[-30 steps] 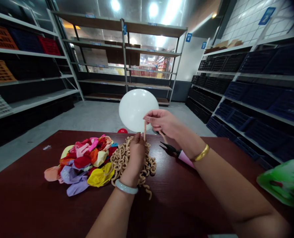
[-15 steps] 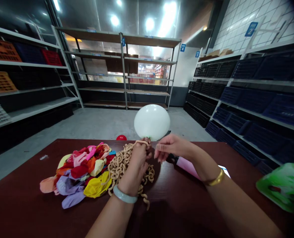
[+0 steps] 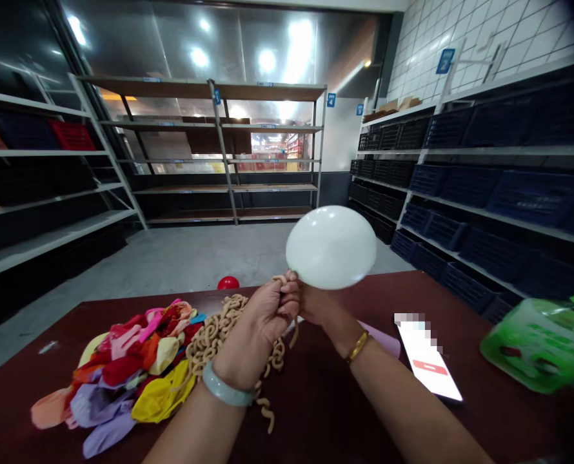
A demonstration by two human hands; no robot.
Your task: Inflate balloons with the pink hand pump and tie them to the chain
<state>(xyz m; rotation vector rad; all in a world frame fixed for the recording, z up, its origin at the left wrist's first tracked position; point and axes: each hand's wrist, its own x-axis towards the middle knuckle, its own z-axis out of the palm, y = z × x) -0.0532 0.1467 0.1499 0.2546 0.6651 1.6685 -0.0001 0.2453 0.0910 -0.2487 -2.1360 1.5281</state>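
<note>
Pinching the balloon (image 3: 331, 247) neck, both the left hand (image 3: 266, 312) and right hand (image 3: 316, 305) are closed; the cord (image 3: 219, 335) is best kept taut.

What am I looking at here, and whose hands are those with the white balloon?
No machine here: the picture comes from a camera worn on a person's head, looking down at their own bare hands. The left hand and right hand meet at the neck of an inflated white balloon, with a tan curly cord caught in the left fingers. On the dark red table lie a heap of flat coloured balloons, a phone and a green plastic pack. A red ball sits on the floor beyond.
</note>
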